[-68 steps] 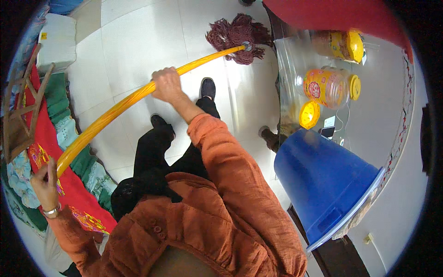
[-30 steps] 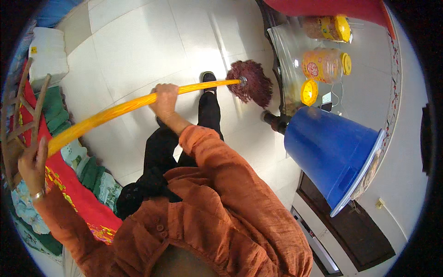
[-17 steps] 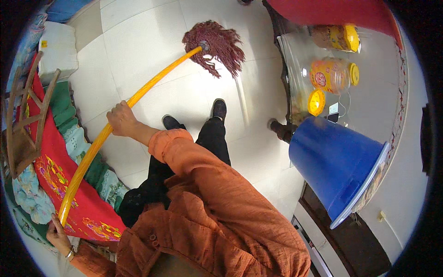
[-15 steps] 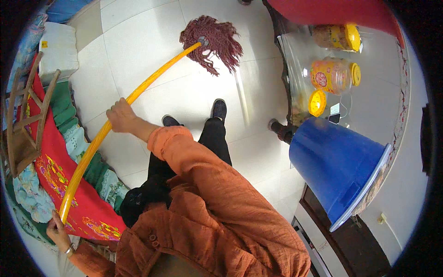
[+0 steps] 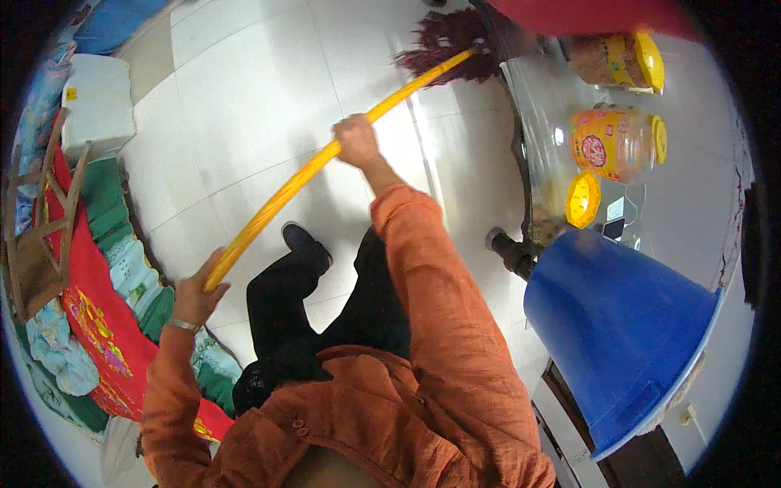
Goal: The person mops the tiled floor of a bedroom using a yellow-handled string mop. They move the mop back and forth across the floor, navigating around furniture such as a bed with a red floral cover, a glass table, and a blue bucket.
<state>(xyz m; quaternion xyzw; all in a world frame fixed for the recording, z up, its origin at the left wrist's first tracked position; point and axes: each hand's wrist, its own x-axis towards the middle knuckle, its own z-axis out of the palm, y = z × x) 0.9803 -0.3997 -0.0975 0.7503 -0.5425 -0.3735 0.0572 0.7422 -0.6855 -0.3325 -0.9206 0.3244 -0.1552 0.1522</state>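
since half a second ago the mop head has slid further out and to the right, now at the edge of the glass tabletop, partly under it; the right hand has moved up the yellow mop handle and is closed around its middle; the left hand is wrapped round the near end, low by the red and green bedding; white floor tiles lie bare between; jars with yellow lids stand on the tabletop and a blue bucket sits near the right elbow; to mop well here, i judge, keep the strands flat on the floor, push with the right, steer with the left, and avoid knocking the dark tabletop leg.
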